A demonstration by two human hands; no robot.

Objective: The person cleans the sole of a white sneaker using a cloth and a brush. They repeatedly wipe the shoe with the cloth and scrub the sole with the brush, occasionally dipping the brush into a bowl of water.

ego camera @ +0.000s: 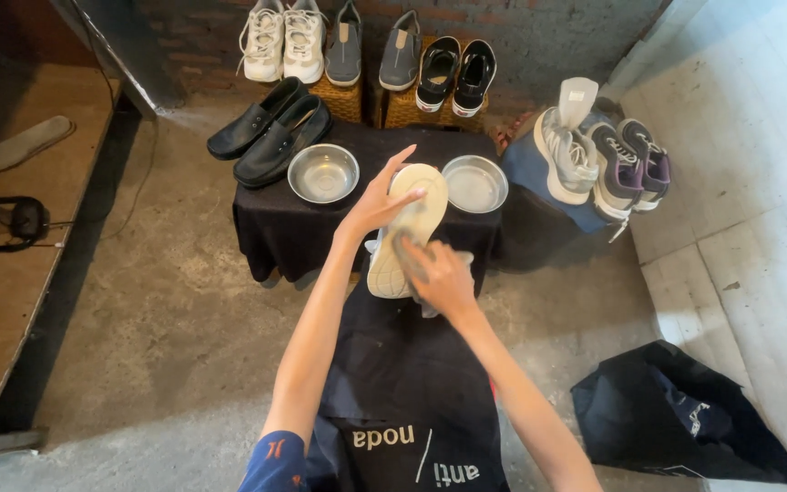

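Note:
My left hand [377, 200] grips a pale shoe [409, 228], held sole-up over my dark apron [403, 383]. The fingers wrap the toe end of the sole. My right hand [439, 273] presses a small greyish cloth [404, 248] against the lower part of the sole. Just beyond the shoe stands a low table draped in black fabric [275, 223], with two steel bowls on it, one [322, 173] to the left and one [474, 183] to the right.
Black loafers [270, 132] lie at the table's left corner. White, grey and black shoe pairs line woven stands [403, 107] at the brick wall. Sneakers [594, 155] sit on a blue-covered stand at right. A dark bag [676, 419] lies on the floor. A wooden platform [11, 255] borders the left.

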